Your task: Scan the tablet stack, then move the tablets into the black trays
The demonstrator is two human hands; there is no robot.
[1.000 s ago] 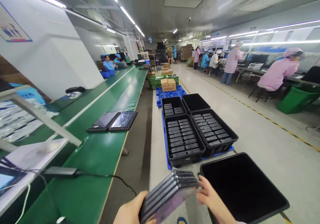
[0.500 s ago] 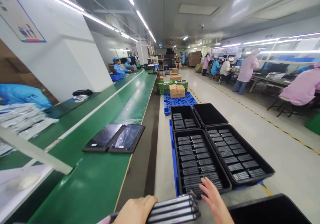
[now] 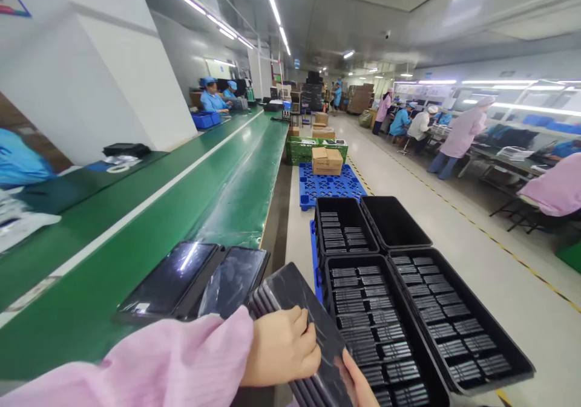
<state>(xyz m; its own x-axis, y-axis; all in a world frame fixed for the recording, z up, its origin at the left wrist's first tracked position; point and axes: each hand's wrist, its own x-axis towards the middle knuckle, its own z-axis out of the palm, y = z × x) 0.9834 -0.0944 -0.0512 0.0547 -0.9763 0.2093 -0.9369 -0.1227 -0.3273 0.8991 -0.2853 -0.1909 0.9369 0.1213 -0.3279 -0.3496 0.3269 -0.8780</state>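
Both hands are on a stack of dark tablets [image 3: 295, 310], low in the head view. Left hand [image 3: 281, 346], at the end of a pink sleeve [image 3: 172, 364], lies over the top face of the stack with its fingers curled down onto the near edge, clamping it. Right hand [image 3: 358, 383] shows only in part at the bottom edge, under the stack's lower right end; it seems to support the stack from below, though how its fingers sit is hidden.

That stack is tilted, its long axis running from upper left, near the green table [image 3: 136, 237], down to the lower right, toward the person. Directly to its right, almost touching the stack's edge, sits the nearest black bin [image 3: 331, 268], filled with rows of tablets standing on edge. So the bin lies to the right and slightly ahead of the hands, closer to the right hand than the left. Two more tablets [image 3: 195, 280] lie flat on the table just left of the stack.
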